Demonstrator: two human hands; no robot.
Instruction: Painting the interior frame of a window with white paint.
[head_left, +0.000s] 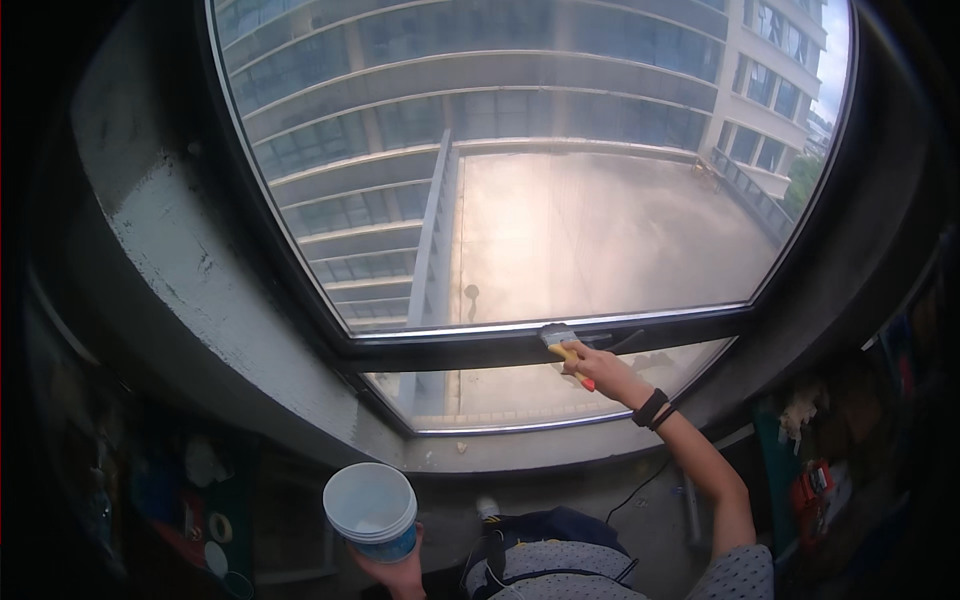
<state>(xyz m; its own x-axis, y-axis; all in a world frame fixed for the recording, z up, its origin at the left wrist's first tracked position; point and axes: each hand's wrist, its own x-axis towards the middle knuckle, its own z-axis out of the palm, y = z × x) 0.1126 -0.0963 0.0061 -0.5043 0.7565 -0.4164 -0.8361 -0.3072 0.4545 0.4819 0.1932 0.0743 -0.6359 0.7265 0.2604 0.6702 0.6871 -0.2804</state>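
Observation:
My right hand (606, 373) grips a flat paintbrush (559, 340) by its yellow, red-tipped handle. The brush has a pale ferrule and dark bristle ends, which lie over the dark horizontal window rail (457, 351) near the lower edge of the large glass pane (570, 217). Whether the bristles press on the rail is hard to tell. Low and to the left, my left hand (397, 574) supports a white plastic bucket (370, 496) with a blue band from beneath and the side. Its mouth faces up, and a little pale content or residue shows at the bottom.
Below the rail is a smaller pane (510, 401) above a grey sill (525, 451). A patchy white plaster reveal (217, 277) flanks the left. At floor level, a tape roll (220, 527) lies left, a red object (812, 484) right, and a dark cable (637, 491) runs between.

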